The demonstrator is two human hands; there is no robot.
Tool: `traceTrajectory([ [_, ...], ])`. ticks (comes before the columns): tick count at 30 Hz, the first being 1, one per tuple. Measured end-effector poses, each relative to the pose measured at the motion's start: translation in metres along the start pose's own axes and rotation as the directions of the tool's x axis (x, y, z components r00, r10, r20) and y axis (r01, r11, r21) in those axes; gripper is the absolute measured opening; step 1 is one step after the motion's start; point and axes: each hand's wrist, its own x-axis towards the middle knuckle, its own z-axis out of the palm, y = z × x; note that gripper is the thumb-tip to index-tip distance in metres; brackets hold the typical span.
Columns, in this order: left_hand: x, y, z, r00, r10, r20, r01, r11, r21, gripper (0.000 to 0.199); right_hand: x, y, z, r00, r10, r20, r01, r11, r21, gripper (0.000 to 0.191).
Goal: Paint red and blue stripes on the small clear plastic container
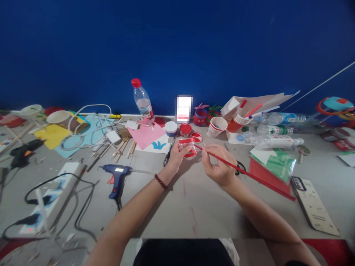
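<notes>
My left hand (175, 158) grips a small clear plastic cup-like piece (191, 152), partly coated in red paint. A long red-handled paintbrush (241, 169) sits between the fingers and thumb of my right hand (217, 164). Its tip is at the right side of the plastic piece; whether it touches, I cannot tell. Just beyond my hands stands an open jar of red paint (185, 129), and a red-stained lid (196, 137) lies beside it. A white-lidded jar (171, 128) is to their left.
A blue glue gun (115, 177) and a power strip (55, 195) with cords lie left. A bottle (143, 101) and a paper cup (217, 127) stand at the back. Right are plastic bottles (277, 141), green packets (280, 164) and a phone (314, 207).
</notes>
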Motion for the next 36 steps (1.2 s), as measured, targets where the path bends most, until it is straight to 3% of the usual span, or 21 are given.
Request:
traceTrajectory([
  [10,0.001,-0.008,-0.004,0.997,0.047,-0.057,-0.042,0.995,0.095,0.039,0.000,-0.012,0.004,1.000,-0.026,-0.014,0.027,0.996,0.083,0.025],
  [16,0.000,-0.005,-0.003,0.999,0.015,-0.045,-0.014,1.000,0.023,0.041,0.001,-0.010,0.004,1.000,0.001,-0.002,-0.001,0.999,0.038,0.021],
  [22,0.000,-0.002,-0.004,1.000,-0.010,-0.020,0.009,0.999,-0.032,0.046,0.003,0.000,0.001,1.000,0.015,-0.025,-0.015,1.000,0.009,0.019],
  [27,0.001,0.001,-0.006,0.997,0.035,0.073,-0.029,0.996,-0.083,0.051,0.004,0.017,0.000,0.999,0.007,-0.039,-0.008,1.000,-0.028,0.016],
  [32,0.002,0.001,-0.008,0.998,0.035,0.053,-0.030,0.996,-0.087,0.050,0.001,0.038,0.002,0.999,0.007,-0.046,-0.012,0.995,-0.100,0.012],
  [36,0.002,-0.001,-0.008,0.996,0.047,0.075,-0.042,0.996,-0.075,0.045,-0.006,0.042,0.004,0.999,0.040,-0.016,-0.041,0.996,-0.078,0.012],
])
